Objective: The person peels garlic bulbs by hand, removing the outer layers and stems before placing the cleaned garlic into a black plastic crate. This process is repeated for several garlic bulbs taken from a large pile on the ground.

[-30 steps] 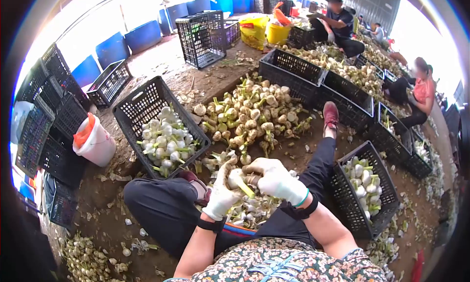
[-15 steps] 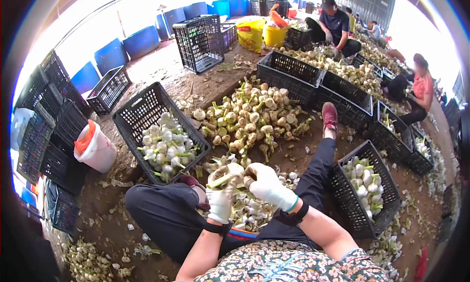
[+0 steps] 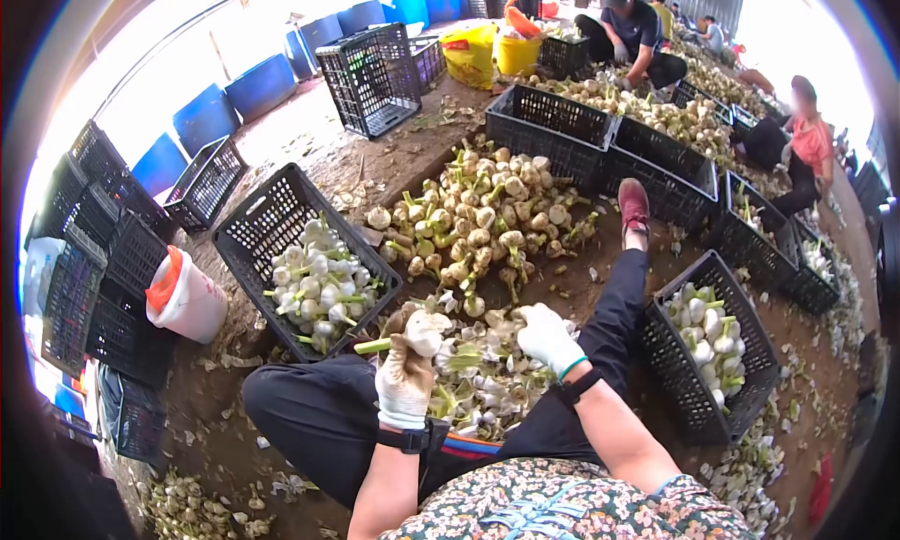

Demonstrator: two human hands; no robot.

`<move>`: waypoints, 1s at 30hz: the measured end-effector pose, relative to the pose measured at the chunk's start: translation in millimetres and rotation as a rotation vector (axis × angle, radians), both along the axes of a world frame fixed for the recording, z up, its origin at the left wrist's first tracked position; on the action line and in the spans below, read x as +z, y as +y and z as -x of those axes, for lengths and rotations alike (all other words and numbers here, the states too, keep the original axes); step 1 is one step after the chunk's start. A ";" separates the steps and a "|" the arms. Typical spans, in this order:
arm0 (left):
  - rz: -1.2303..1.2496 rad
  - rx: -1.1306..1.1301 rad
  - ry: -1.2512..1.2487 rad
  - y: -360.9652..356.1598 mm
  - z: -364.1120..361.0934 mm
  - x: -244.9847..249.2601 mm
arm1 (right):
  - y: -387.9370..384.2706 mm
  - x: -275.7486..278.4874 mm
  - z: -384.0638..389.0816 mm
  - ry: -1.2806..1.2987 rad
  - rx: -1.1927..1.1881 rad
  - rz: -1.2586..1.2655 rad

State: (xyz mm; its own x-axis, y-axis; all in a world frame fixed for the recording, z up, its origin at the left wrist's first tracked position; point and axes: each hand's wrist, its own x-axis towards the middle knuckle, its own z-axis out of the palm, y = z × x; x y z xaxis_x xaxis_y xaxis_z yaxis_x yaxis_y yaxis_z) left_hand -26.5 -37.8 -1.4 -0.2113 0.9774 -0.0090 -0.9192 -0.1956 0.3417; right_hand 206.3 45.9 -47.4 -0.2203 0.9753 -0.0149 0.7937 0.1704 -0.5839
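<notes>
My left hand (image 3: 403,381), in a soiled white glove, grips a pale garlic bulb (image 3: 427,335) whose green stem points left. To its right, my right hand (image 3: 547,337), also gloved, is apart from the bulb with its fingers curled; what they hold, if anything, is too blurred to make out. Loose garlic skins (image 3: 487,395) cover the ground below, between my legs. In front lies a heap of unpeeled, brownish garlic bulbs (image 3: 487,212) with cut stems. White garlic bulbs (image 3: 323,282) partly fill the black crate (image 3: 251,217) at my left.
Another black crate (image 3: 670,385) with white bulbs stands at my right. Black crates (image 3: 553,132) line the far side of the heap. A white bucket (image 3: 192,301) and stacked crates (image 3: 117,315) are at left. A person in dark clothes (image 3: 633,38) and one in pink (image 3: 808,146) sit farther off.
My hands have moved apart: the left went left and turned the garlic bulb so its white side shows, while the right shifted right. The view has tilted slightly.
</notes>
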 end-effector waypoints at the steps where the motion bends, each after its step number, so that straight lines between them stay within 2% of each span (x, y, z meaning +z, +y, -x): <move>1: 0.004 -0.004 0.004 1.3 -0.5 -0.7 | -4.3 16.5 3.6 0.145 0.019 0.122; 2: 0.012 0.014 0.183 2.7 -2.6 -2.4 | -11.7 41.2 11.4 0.289 0.034 0.244; 3: 0.021 0.031 0.360 3.2 -5.5 -4.6 | -18.4 46.4 21.2 0.600 0.020 0.305; 4: 0.059 -0.037 0.385 1.0 -8.4 -1.3 | -26.6 49.0 31.6 0.914 0.000 0.363; 6: 0.127 -0.004 0.553 1.8 -23.4 -0.5 | -30.7 49.5 44.6 0.899 0.165 0.174; 7: 0.077 0.014 0.566 4.5 -31.2 -3.0 | -34.4 57.4 46.5 0.800 0.149 0.073; 8: 0.142 0.017 0.545 2.9 -34.9 -4.1 | -37.9 65.5 47.3 0.699 0.133 -0.027; 9: 0.216 -0.036 0.573 3.0 -32.4 -4.4 | -35.6 65.7 46.6 0.704 0.130 -0.028; 11: 0.294 -0.087 0.600 2.5 -24.1 -9.4 | -29.6 65.9 41.2 0.982 -0.107 0.285; 12: 0.215 -0.094 0.546 3.5 -19.3 -14.4 | -22.6 59.1 36.0 0.982 -0.108 0.288; 14: 0.094 -0.076 0.357 2.7 -18.9 -3.9 | -2.8 31.9 19.1 1.530 -0.378 0.380; 15: 0.102 -0.054 0.330 4.2 -16.2 -6.7 | 3.1 22.8 8.0 1.351 -0.346 0.388; 16: 0.106 -0.032 0.303 7.6 -13.4 -8.5 | -1.5 31.4 7.3 1.354 -0.345 0.384; 18: 0.091 -0.028 0.370 9.4 -16.9 -6.2 | -19.2 59.3 10.2 0.539 -0.031 0.089; 19: 0.134 0.027 0.546 10.8 -19.3 -16.8 | -27.2 56.5 21.1 0.623 -0.084 0.118; 20: 0.176 0.080 0.724 9.8 -23.1 -19.6 | -28.3 48.8 29.8 0.628 -0.025 0.050; 21: 0.200 0.107 0.837 7.0 -25.8 -22.0 | -34.4 42.9 32.9 0.544 0.025 -0.023; 22: 0.097 0.237 1.076 10.9 -28.5 -22.3 | -38.4 55.7 38.5 0.460 0.078 -0.103; 23: 0.133 0.240 1.118 10.1 -31.5 -21.7 | -37.6 46.0 42.6 0.432 0.088 -0.217; 26: 0.151 0.261 1.224 7.4 -35.6 -14.4 | -36.7 56.1 44.8 0.320 0.115 -0.219; 28: 0.085 0.411 1.490 6.3 -35.4 -14.9 | -35.1 48.7 45.9 0.286 0.153 -0.238; 30: 0.100 0.431 1.483 7.1 -35.8 -24.2 | -37.8 52.4 47.3 0.245 0.149 -0.221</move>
